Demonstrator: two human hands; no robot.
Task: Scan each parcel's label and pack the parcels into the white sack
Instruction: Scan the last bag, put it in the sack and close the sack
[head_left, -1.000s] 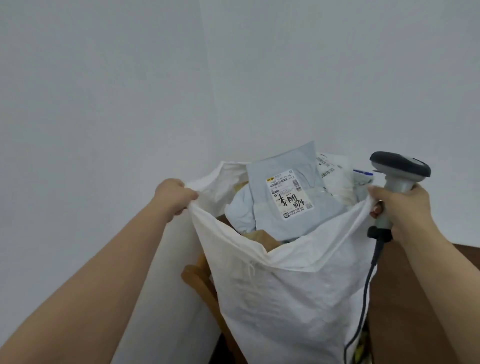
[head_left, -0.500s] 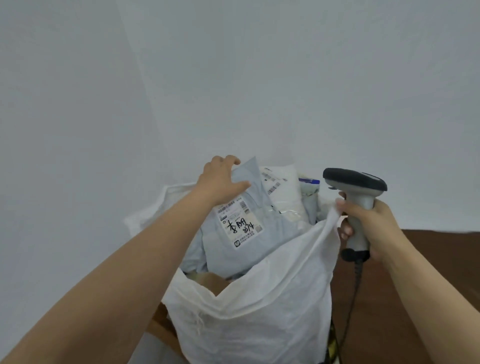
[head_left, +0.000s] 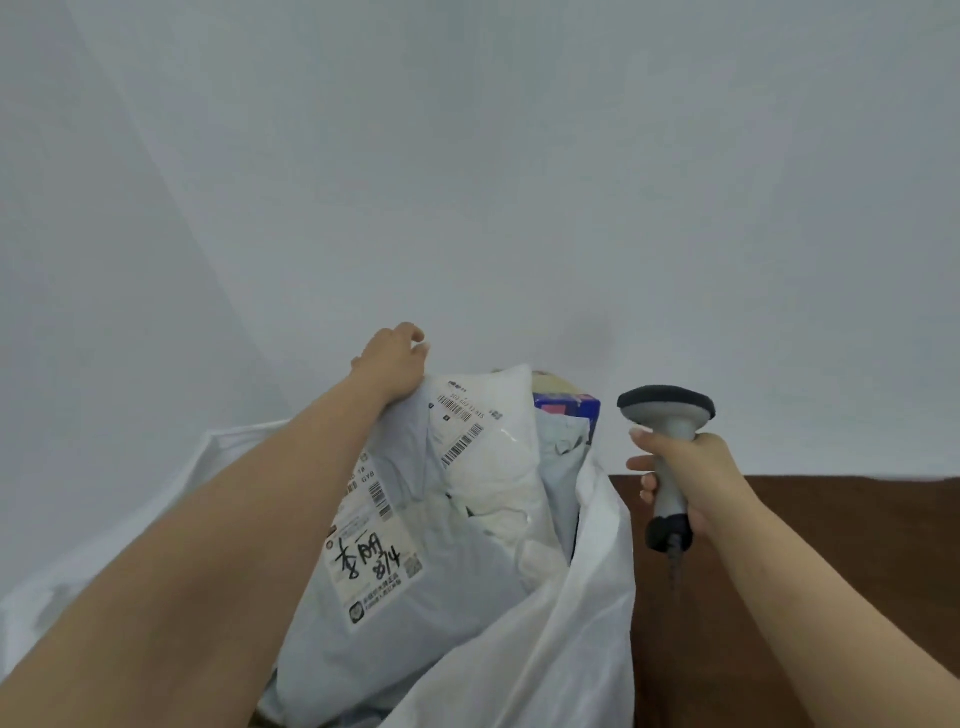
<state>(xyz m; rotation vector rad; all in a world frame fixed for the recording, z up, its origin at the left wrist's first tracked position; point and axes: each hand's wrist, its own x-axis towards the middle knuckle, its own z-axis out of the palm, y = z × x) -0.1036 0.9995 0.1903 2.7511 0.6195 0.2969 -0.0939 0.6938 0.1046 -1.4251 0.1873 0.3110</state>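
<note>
Because the white sack (head_left: 561, 639) is crammed to its mouth at the lower centre of the frame, its near rim sags open and the grey parcel (head_left: 441, 597) with the handwritten label leans out. At right centre, the right hand (head_left: 696, 483) wraps its fingers around the scanner (head_left: 667, 415), held clear of the sack, probably ready for more labels. Farther back, the left hand (head_left: 392, 366) presses on the grey parcel's top edge, fingers curled over it, likely tamping it down beside the white parcel (head_left: 493, 447) and the blue box (head_left: 569, 405).

Handwritten "874" on grey parcel's label (head_left: 375, 564)
</note>
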